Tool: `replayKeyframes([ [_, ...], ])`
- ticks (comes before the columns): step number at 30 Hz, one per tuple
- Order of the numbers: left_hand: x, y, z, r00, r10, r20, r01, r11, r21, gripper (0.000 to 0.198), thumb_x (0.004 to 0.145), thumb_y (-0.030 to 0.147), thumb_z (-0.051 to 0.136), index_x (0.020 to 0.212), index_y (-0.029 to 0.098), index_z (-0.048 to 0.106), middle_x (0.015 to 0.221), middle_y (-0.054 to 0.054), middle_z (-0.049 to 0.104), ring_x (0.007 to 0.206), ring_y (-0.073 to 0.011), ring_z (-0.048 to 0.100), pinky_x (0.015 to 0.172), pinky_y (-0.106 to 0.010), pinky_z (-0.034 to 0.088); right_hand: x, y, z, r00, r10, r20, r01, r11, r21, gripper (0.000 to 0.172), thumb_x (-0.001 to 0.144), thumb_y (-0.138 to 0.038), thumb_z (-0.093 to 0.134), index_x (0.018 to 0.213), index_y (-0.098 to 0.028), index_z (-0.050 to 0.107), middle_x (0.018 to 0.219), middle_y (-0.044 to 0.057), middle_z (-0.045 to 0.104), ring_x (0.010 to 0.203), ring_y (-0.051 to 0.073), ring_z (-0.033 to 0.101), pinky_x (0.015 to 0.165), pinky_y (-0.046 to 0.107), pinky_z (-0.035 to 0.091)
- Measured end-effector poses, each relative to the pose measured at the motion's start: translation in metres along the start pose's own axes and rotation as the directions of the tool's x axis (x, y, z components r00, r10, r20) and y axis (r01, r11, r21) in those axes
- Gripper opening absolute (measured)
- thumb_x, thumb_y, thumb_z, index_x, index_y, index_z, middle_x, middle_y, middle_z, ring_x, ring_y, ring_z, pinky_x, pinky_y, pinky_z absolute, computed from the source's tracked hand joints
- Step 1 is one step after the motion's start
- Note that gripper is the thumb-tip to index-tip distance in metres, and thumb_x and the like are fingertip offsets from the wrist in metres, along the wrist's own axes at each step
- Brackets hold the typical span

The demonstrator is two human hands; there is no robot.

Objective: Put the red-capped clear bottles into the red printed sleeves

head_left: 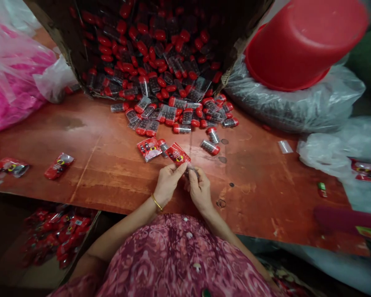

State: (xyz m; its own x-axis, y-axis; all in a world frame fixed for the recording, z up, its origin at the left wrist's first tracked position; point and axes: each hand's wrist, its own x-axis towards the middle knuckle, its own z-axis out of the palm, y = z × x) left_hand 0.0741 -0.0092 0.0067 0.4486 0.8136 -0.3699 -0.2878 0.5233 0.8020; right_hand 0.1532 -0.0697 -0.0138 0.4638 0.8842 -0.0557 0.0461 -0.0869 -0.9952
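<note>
At the table's near edge my left hand (167,184) pinches a red printed packet (177,153) by its lower end. Close beside it, my right hand (200,190) has its fingers closed around a small clear-and-dark case (193,169) at the packet's lower end. Whether the case sits inside the packet or against it, I cannot tell. Just beyond my hands lie another red printed packet (149,149) and a small clear case with a red cap (163,147). Two more such cases, one of them a red-ended case (210,147), rest to the right.
A tipped cardboard box (57,35) spills many red-capped cases (160,113) onto the table (266,181). A red bucket (303,45) stands upside down on a plastic bag (284,109). Pink items fill a bag (15,78) at left. Filled packets (58,231) lie below the table.
</note>
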Motion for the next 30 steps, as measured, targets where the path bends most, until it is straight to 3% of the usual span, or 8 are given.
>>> replayKeyframes([
  [4, 0.005, 0.005, -0.001, 0.999, 0.023, -0.049, -0.024, 0.999, -0.021, 0.031, 0.061, 0.042, 0.072, 0.063, 0.012, 0.064, 0.056, -0.001, 0.061, 0.051, -0.009, 0.053, 0.052, -0.021, 0.042, -0.001, 0.0, -0.003, 0.996, -0.029, 0.086, 0.031, 0.999, -0.027, 0.026, 0.086, -0.045, 0.045, 0.084, -0.019, 0.051, 0.058, -0.006, 0.043, 0.047, 0.008, 0.039, 0.044, 0.021, 0.035],
  [9, 0.005, 0.008, 0.002, 0.999, -0.049, -0.021, 0.05, 0.998, 0.044, 0.023, 0.058, 0.034, 0.072, 0.059, 0.013, 0.062, 0.048, 0.002, 0.056, 0.047, -0.0101, 0.052, 0.047, -0.022, 0.042, 0.0, -0.002, -0.003, 0.991, -0.024, 0.13, 0.019, 0.999, 0.034, 0.028, 0.086, -0.047, 0.045, 0.087, -0.02, 0.052, 0.057, -0.006, 0.043, 0.045, 0.007, 0.038, 0.041, 0.02, 0.035],
  [13, 0.001, 0.008, 0.002, 0.982, -0.139, 0.128, 0.132, 0.989, 0.061, 0.03, 0.062, 0.042, 0.07, 0.063, 0.014, 0.06, 0.046, 0.001, 0.056, 0.037, -0.0108, 0.05, 0.037, -0.022, 0.038, 0.002, -0.003, -0.005, 0.99, 0.033, 0.134, -0.054, 0.986, 0.159, 0.028, 0.085, -0.047, 0.047, 0.089, -0.02, 0.052, 0.055, -0.008, 0.041, 0.04, 0.006, 0.036, 0.039, 0.019, 0.038],
  [15, -0.001, 0.008, 0.001, 0.975, -0.126, 0.18, 0.12, 0.992, 0.042, 0.034, 0.067, 0.048, 0.065, 0.067, 0.015, 0.058, 0.044, 0.002, 0.055, 0.034, -0.0109, 0.049, 0.033, -0.021, 0.036, 0.003, -0.006, -0.005, 0.986, 0.063, 0.156, -0.098, 0.97, 0.224, 0.027, 0.085, -0.047, 0.048, 0.088, -0.021, 0.051, 0.053, -0.009, 0.041, 0.038, 0.006, 0.037, 0.038, 0.019, 0.04],
  [20, -0.001, 0.003, 0.0, 0.995, -0.018, 0.093, 0.017, 1.0, 0.01, 0.042, 0.071, 0.055, 0.059, 0.063, 0.015, 0.055, 0.043, 0.001, 0.054, 0.033, -0.0104, 0.049, 0.032, -0.02, 0.037, 0.007, -0.011, -0.002, 0.984, 0.096, 0.151, -0.128, 0.967, 0.221, 0.027, 0.081, -0.047, 0.053, 0.08, -0.02, 0.052, 0.05, -0.01, 0.041, 0.037, 0.005, 0.037, 0.037, 0.018, 0.041],
  [23, 0.001, 0.003, -0.001, 0.995, -0.05, 0.089, 0.048, 0.999, 0.02, 0.039, 0.069, 0.052, 0.062, 0.062, 0.014, 0.055, 0.041, 0.001, 0.053, 0.033, -0.0104, 0.049, 0.03, -0.019, 0.035, 0.009, -0.009, 0.002, 0.982, 0.147, 0.115, -0.173, 0.949, 0.263, 0.029, 0.08, -0.049, 0.054, 0.077, -0.02, 0.051, 0.049, -0.01, 0.039, 0.036, 0.005, 0.035, 0.035, 0.018, 0.04],
  [26, 0.003, 0.01, -0.002, 0.986, -0.112, 0.121, 0.115, 0.993, -0.016, 0.037, 0.069, 0.049, 0.063, 0.062, 0.014, 0.055, 0.041, 0.002, 0.052, 0.032, -0.0111, 0.048, 0.028, -0.02, 0.034, 0.011, -0.006, 0.001, 0.965, 0.173, 0.197, -0.228, 0.926, 0.302, 0.031, 0.078, -0.051, 0.055, 0.078, -0.021, 0.05, 0.054, -0.009, 0.045, 0.037, 0.005, 0.039, 0.038, 0.02, 0.043],
  [30, 0.005, 0.015, 0.0, 0.995, -0.077, 0.061, 0.081, 0.995, -0.054, 0.031, 0.066, 0.044, 0.065, 0.068, 0.014, 0.057, 0.044, 0.003, 0.054, 0.032, -0.0109, 0.048, 0.029, -0.021, 0.036, 0.007, -0.01, -0.001, 0.975, 0.116, 0.188, -0.156, 0.965, 0.21, 0.03, 0.081, -0.048, 0.054, 0.074, -0.02, 0.049, 0.056, -0.007, 0.049, 0.041, 0.005, 0.044, 0.043, 0.019, 0.043],
])
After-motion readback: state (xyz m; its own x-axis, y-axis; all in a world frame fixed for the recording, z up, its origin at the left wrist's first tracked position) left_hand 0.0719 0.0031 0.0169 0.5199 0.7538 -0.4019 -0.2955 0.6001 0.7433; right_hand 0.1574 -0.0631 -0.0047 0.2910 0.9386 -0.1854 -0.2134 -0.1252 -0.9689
